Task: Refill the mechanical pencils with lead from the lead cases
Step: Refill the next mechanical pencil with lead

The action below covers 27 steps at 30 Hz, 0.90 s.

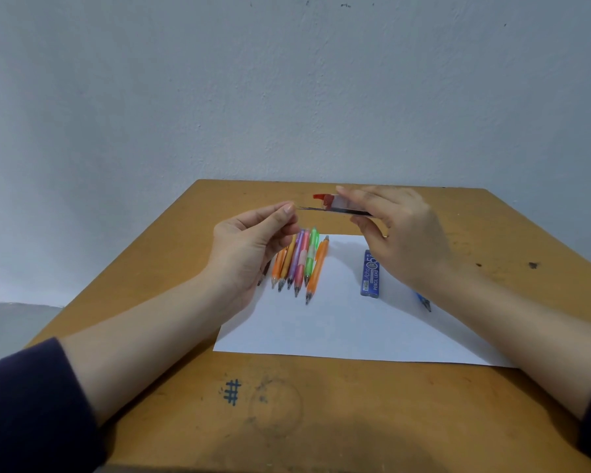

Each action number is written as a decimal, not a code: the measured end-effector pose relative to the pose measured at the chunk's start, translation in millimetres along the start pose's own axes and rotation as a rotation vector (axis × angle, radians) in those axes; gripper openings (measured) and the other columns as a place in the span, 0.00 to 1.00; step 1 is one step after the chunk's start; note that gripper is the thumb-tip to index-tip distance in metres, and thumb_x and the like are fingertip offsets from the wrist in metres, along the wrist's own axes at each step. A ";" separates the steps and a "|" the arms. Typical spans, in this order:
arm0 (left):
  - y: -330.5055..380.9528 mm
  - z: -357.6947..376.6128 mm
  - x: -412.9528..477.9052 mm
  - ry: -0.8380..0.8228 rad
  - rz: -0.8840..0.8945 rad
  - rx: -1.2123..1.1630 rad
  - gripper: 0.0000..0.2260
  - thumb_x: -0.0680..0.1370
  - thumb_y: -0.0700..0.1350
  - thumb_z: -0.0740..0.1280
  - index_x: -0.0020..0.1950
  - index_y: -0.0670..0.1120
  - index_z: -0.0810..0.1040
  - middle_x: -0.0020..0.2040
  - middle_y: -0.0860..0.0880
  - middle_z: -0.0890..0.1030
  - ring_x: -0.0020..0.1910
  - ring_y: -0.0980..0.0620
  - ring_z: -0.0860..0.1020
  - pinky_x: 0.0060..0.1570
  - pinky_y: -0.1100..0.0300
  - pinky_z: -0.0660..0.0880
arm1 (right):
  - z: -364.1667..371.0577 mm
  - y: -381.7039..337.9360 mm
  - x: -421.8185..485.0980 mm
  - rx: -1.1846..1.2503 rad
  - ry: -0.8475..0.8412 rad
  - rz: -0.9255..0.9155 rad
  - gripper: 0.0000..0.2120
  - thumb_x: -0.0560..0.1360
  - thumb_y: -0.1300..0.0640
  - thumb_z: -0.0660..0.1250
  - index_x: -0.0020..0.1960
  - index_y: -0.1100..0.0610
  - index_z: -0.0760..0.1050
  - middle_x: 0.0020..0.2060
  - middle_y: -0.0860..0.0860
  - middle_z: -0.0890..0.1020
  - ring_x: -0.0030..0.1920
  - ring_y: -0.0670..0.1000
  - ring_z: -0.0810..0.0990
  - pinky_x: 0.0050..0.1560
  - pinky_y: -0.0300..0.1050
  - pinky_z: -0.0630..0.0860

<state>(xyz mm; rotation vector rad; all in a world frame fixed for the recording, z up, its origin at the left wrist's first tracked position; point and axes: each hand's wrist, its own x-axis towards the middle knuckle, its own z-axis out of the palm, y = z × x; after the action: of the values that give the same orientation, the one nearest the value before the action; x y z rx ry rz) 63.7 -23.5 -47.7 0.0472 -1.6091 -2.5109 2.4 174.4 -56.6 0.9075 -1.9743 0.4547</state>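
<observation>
While my right hand (400, 233) holds the red-capped lead case (343, 205) level, its long axis running left-right, the leads (309, 208) poke from its open left end toward my left hand (253, 244), whose pinched fingertips (287, 209) touch them. Left is clearly nearer. On the paper (338, 322) I count about seven pencils (299, 264), tips toward me, one blue lead case (371, 273), and another blue pencil (423, 302) mostly hidden under my right forearm.

my wooden desk (321, 404), with a blue hash mark (232, 391) inked on its near part, carries a white sheet of paper (338, 322), where a row of coloured mechanical pencils (297, 264) lies left and a blue lead case (370, 274) right.
</observation>
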 end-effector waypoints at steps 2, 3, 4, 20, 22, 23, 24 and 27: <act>0.9 -0.9 1.3 0.015 0.015 0.009 0.09 0.66 0.43 0.72 0.44 0.42 0.83 0.38 0.46 0.84 0.37 0.54 0.81 0.40 0.64 0.79 | 0.1 1.9 0.0 -0.039 -0.005 0.004 0.17 0.73 0.62 0.66 0.61 0.56 0.78 0.49 0.49 0.84 0.49 0.52 0.82 0.52 0.55 0.73; 1.0 -1.5 2.1 0.025 0.024 0.016 0.08 0.67 0.43 0.72 0.45 0.42 0.83 0.38 0.47 0.84 0.38 0.54 0.81 0.40 0.65 0.79 | 0.2 2.4 -0.1 -0.046 -0.007 0.007 0.17 0.73 0.62 0.67 0.61 0.56 0.78 0.48 0.49 0.84 0.49 0.52 0.82 0.53 0.56 0.72; 1.2 -2.0 3.0 0.037 0.034 0.024 0.07 0.68 0.42 0.72 0.45 0.42 0.83 0.38 0.47 0.84 0.38 0.54 0.81 0.39 0.65 0.79 | 0.3 2.5 -0.1 -0.048 -0.011 0.012 0.17 0.73 0.62 0.67 0.61 0.56 0.78 0.48 0.49 0.84 0.49 0.51 0.82 0.53 0.56 0.72; 5.4 -6.3 11.3 0.099 0.095 0.046 0.04 0.77 0.40 0.66 0.48 0.42 0.80 0.46 0.45 0.85 0.47 0.51 0.84 0.44 0.62 0.79 | -2.3 7.5 -0.5 0.046 -0.079 0.253 0.20 0.72 0.65 0.69 0.63 0.56 0.76 0.52 0.51 0.83 0.52 0.55 0.81 0.55 0.54 0.75; 4.5 -5.2 11.0 0.072 0.075 0.046 0.04 0.78 0.40 0.65 0.49 0.41 0.79 0.45 0.45 0.85 0.46 0.51 0.84 0.46 0.62 0.80 | -2.8 6.5 0.5 0.116 -0.093 0.316 0.21 0.73 0.65 0.69 0.65 0.56 0.75 0.55 0.52 0.82 0.55 0.55 0.80 0.56 0.53 0.76; 4.4 -5.0 10.9 0.058 0.064 0.043 0.05 0.78 0.40 0.65 0.49 0.40 0.79 0.45 0.45 0.85 0.45 0.51 0.84 0.45 0.63 0.80 | -2.7 5.6 0.7 0.142 -0.101 0.331 0.22 0.73 0.66 0.69 0.66 0.56 0.74 0.56 0.52 0.81 0.56 0.54 0.79 0.57 0.53 0.76; 4.3 -4.5 10.4 0.047 0.052 0.043 0.05 0.78 0.40 0.65 0.50 0.40 0.78 0.44 0.45 0.85 0.44 0.51 0.84 0.43 0.64 0.80 | -2.6 4.5 0.8 0.167 -0.106 0.338 0.23 0.72 0.66 0.69 0.66 0.56 0.74 0.57 0.53 0.81 0.56 0.54 0.79 0.58 0.53 0.76; 4.8 -3.3 8.3 0.039 0.015 0.053 0.04 0.77 0.40 0.66 0.48 0.41 0.79 0.41 0.46 0.85 0.41 0.53 0.83 0.40 0.65 0.79 | -3.1 0.4 0.9 0.232 -0.106 0.324 0.26 0.72 0.68 0.69 0.68 0.56 0.72 0.57 0.53 0.80 0.56 0.53 0.79 0.58 0.52 0.76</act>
<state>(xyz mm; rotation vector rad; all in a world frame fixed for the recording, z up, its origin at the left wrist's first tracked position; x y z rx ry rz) 56.4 -29.7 -44.3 0.0894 -1.6541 -2.4409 3.6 176.2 -54.2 0.7647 -2.2077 0.8496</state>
